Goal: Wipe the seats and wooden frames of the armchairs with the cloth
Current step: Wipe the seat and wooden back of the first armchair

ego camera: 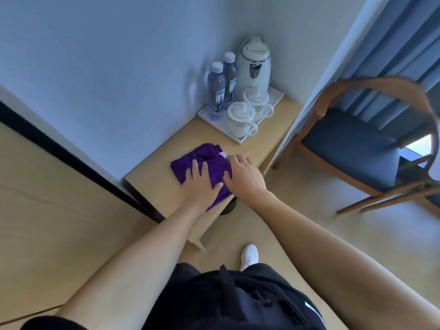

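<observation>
Left hand (202,184) flat on the purple cloth (190,160), fingers straight and a little spread, palm pressing down; forearm reaches in from lower left. Right hand (245,177) just beside it and touching it, back up, thumb laid on the cloth, fingers bent down over the cloth's right edge by a pale tag.

Fingertips there are hidden under the knuckles (grip or mere touch: cannot tell). Cloth lies folded on the wooden table (152,184), its near corner hanging slightly over the front edge by the left wrist. Dark round object (228,207) under the table edge, just below the hands; mostly hidden, not identifiable.

Beyond the hands, against the wall: white tray (240,140) carrying two water bottles (216,89), two lidded cups (240,120) and a white kettle (256,65). Right of the right hand, well apart: armchair (352,148) with a dark seat pad and a curved wooden frame (321,103), its far side blurred and cut off by the picture edge. Blue curtain (392,44) behind it. White shoe (248,256) on the floor below the hands.
</observation>
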`<state>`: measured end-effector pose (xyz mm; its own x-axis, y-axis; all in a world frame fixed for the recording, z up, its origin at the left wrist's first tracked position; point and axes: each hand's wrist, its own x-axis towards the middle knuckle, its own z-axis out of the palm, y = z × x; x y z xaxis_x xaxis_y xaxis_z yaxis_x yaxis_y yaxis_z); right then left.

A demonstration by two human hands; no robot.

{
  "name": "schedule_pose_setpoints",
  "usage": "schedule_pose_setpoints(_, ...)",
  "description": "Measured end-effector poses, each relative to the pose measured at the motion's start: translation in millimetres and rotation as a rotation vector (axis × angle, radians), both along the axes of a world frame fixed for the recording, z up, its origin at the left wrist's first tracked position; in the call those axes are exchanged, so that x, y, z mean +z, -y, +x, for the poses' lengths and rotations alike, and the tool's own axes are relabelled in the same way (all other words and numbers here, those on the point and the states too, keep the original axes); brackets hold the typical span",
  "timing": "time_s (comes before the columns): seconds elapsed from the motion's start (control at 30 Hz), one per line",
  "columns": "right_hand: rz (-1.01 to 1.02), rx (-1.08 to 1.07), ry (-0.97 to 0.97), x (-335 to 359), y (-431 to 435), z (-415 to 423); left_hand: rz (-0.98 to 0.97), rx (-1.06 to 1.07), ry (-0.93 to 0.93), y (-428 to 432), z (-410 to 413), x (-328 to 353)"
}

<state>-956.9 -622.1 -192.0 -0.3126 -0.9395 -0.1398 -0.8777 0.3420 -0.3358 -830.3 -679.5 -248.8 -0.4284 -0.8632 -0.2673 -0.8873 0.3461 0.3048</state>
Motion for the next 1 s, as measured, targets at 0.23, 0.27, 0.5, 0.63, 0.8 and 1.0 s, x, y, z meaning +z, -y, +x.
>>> schedule_pose_setpoints(0.23,0.028,0.127,0.049,-12.1,22.8,-40.8,-0.053,0.103,0.177,16.2,-23.0,-12.8)
schedule_pose_setpoints(0.27,0.033,0.135,0.052,-13.6,24.2,-43.8,-0.060,0.111,0.166,17.8,-24.7,-11.9)
schedule_pose_setpoints(0.5,0.012,0.123,0.131,-18.3,22.1,-48.2,-0.090,0.112,-0.147,16.1,-32.4,-5.4)
schedule_pose_setpoints(0.63,-0.070,0.032,0.231,-9.5,5.2,-57.4,-0.007,-0.010,-0.388,17.9,-49.0,28.2)
schedule_pose_setpoints(0.8,-0.201,-0.168,0.415,5.3,-46.4,-85.9,0.057,-0.223,-0.617,13.0,-90.4,81.5)
schedule_pose_setpoints(1.0,-0.413,-0.454,0.515,18.5,-93.9,-118.1,0.163,-0.525,-0.772,-19.9,-155.5,119.9)
